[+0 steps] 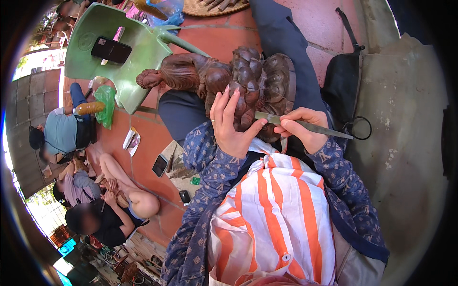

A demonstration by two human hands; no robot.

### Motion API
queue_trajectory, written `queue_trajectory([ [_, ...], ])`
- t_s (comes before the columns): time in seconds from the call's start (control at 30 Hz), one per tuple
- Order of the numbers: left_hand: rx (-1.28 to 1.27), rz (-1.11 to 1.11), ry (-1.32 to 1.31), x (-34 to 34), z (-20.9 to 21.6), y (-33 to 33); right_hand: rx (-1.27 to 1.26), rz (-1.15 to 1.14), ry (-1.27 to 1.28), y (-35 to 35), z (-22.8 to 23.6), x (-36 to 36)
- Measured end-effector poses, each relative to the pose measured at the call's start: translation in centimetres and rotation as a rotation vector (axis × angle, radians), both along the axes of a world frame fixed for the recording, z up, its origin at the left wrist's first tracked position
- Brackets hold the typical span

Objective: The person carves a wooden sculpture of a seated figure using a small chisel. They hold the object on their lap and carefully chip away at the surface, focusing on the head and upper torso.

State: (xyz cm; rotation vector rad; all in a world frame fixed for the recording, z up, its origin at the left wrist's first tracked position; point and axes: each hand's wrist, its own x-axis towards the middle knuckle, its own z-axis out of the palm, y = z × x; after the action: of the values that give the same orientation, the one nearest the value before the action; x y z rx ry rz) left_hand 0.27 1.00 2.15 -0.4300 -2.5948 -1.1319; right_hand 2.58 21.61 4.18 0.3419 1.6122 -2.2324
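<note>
A dark-brown carved wooden figure [214, 76] lies across the lap [180, 112], partly hidden under the spread left hand [234, 126]; beside it, the right hand [305, 128] pinches a flat grey metal tool [331, 131], its tip's contact unclear from here.

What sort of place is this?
Likely a carving workshop: a carved brown figure lies across the person's lap, the right hand holds a flat tool at it, and a woven tray holds slim brown pieces.

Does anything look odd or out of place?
Nothing looks clearly damaged or spilled. Mildly odd: a dark rectangular phone lies on the reddish tiled floor, where it might get stepped on. The brown carved wooden statue lies sideways under the left hand.
</note>
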Motion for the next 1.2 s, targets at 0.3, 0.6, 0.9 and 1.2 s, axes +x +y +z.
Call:
queue_trajectory([
  [0.3,-0.001,0.028,-0.014,-0.2,0.1,0.5,0.072,0.023,-0.001,0.4,0.3,-0.8],
  [0.6,0.079,-0.050,-0.132,-0.2,0.9,-0.8,-0.008,0.071,0.040,-0.4,0.7,-0.4],
  [0.9,0.167,-0.053,-0.153,-0.2,0.4,-1.2,0.036,0.035,0.240,-1.6,0.1,0.8],
  [1.2,0.186,-0.059,-0.155,-0.6,0.4,-1.2,0.111,0.045,0.401,-1.2,0.2,0.8],
])
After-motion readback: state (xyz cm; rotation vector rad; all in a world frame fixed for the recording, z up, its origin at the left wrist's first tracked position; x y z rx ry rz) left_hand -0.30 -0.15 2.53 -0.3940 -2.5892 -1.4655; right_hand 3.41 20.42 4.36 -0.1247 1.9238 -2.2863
